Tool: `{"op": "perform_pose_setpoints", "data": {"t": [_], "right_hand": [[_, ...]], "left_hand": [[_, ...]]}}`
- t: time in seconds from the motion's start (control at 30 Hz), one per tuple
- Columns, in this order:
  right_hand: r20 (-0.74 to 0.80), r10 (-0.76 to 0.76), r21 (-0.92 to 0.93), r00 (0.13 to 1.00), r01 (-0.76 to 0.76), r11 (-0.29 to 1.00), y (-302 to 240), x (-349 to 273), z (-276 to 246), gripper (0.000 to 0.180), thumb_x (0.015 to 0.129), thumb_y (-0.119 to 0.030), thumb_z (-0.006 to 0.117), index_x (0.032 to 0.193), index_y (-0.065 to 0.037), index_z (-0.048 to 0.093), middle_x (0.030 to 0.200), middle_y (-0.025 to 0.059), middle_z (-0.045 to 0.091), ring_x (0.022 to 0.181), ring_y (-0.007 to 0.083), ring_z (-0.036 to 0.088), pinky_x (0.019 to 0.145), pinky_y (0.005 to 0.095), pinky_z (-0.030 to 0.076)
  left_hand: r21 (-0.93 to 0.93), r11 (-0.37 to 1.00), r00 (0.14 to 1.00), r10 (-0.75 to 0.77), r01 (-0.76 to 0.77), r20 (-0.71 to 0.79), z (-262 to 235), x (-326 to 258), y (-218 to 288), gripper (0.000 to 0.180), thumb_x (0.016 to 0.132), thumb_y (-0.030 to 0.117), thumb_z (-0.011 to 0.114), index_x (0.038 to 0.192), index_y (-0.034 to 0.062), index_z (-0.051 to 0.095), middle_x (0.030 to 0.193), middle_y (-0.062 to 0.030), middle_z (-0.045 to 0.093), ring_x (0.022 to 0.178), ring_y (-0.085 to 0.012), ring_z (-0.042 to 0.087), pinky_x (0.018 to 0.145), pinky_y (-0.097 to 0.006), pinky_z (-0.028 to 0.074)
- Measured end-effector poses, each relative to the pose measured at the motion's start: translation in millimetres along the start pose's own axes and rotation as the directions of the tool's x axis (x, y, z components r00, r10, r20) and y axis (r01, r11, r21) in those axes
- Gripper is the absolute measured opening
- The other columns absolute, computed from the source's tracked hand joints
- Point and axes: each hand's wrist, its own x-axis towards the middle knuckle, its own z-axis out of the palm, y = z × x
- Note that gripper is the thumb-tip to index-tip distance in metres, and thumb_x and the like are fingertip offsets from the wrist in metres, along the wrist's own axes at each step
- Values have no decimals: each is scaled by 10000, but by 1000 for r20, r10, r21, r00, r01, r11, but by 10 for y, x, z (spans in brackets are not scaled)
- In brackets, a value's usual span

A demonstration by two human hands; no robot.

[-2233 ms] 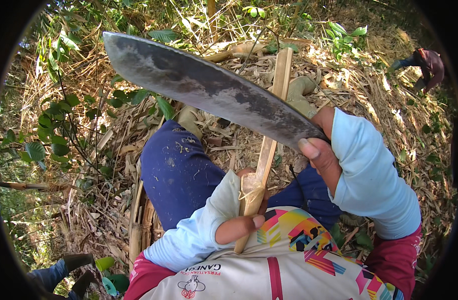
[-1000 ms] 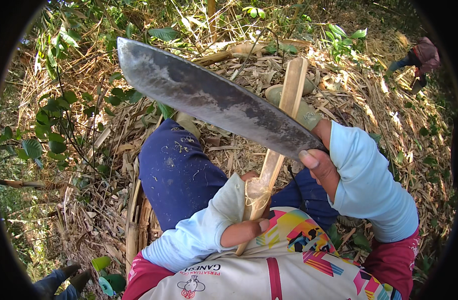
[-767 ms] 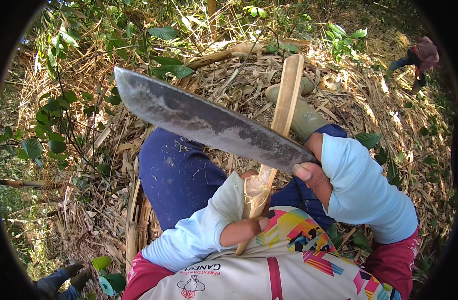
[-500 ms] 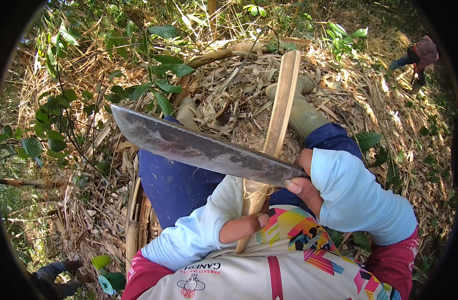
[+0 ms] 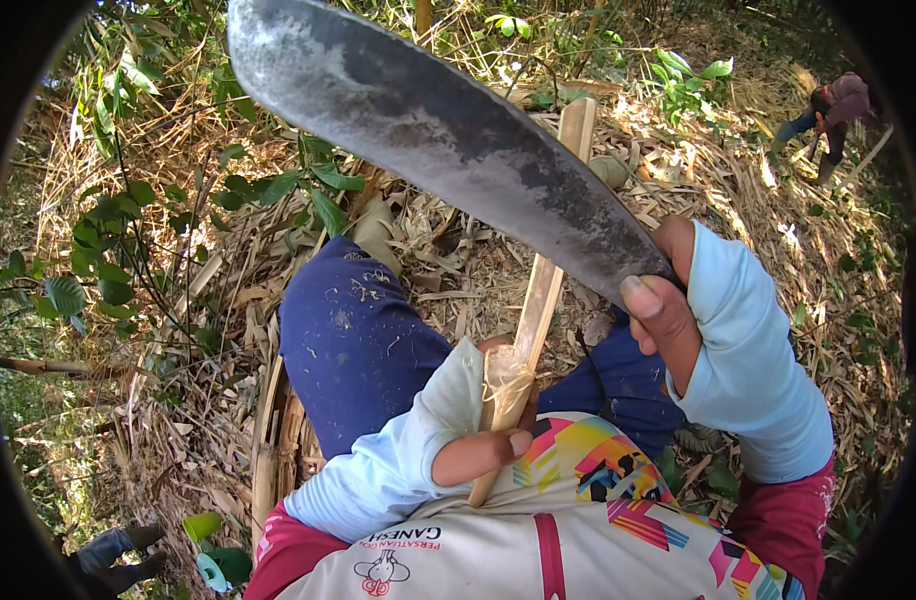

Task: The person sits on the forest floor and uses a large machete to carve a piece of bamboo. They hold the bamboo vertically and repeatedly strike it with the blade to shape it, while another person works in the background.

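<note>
A wide machete (image 5: 448,130) with a dark, scuffed blade is raised over my lap, its broad tip toward the upper left. My right hand (image 5: 668,310) is closed at the base of the blade; the handle is hidden behind the hand and pale blue sleeve. A long split bamboo piece (image 5: 540,310) slants up and away from my belly. Its lower end is gripped by my left hand (image 5: 483,450), thumb across the front. Thin curled shavings (image 5: 513,380) cling to the bamboo just above that thumb. The blade passes in front of the bamboo's upper part.
Dry bamboo leaves and chips (image 5: 448,260) cover the ground. Leafy plants (image 5: 118,240) grow at the left. Split bamboo (image 5: 268,450) lies by my left leg. A green cup (image 5: 203,525) sits at lower left near another person's legs (image 5: 118,560). A person (image 5: 833,115) bends over at upper right.
My right hand has lifted the machete up and slightly right, off the bamboo and closer to view. My left hand and the bamboo have hardly moved.
</note>
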Motion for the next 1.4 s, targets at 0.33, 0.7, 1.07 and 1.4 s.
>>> {"op": "perform_pose_setpoints", "data": {"t": [0.33,0.7,1.07,1.4], "right_hand": [[-2,-95,-105,995,95,990,-8,73,38,329,993,-301,503,818,-22,508,580,45,484,513,166,520,500,300,406],[76,-64,-94,995,71,993,-66,65,57,308,984,-287,510,838,-15,522,643,107,482,558,281,512,526,368,393],[184,-69,-28,981,75,997,-99,-9,144,245,938,-228,583,819,-19,535,647,135,445,560,325,473,518,392,377],[237,-68,70,969,52,996,-118,-90,220,197,907,-174,633,811,-54,508,610,125,467,546,321,518,497,399,401]], "left_hand": [[-3,996,994,-88,89,62,-62,-37,12,441,705,54,639,1100,33,444,851,-34,513,777,-123,490,723,-270,418],[-110,986,988,-113,125,108,-78,-21,18,437,701,46,636,1090,34,439,847,-43,517,754,-128,505,687,-273,437],[-111,991,995,-69,76,69,-26,1,20,428,693,110,678,1042,24,446,735,-78,508,620,-152,511,560,-275,460],[-30,997,996,-69,71,65,-61,-19,-19,389,719,97,653,1055,32,470,691,-86,504,599,-162,511,540,-289,462]]}}
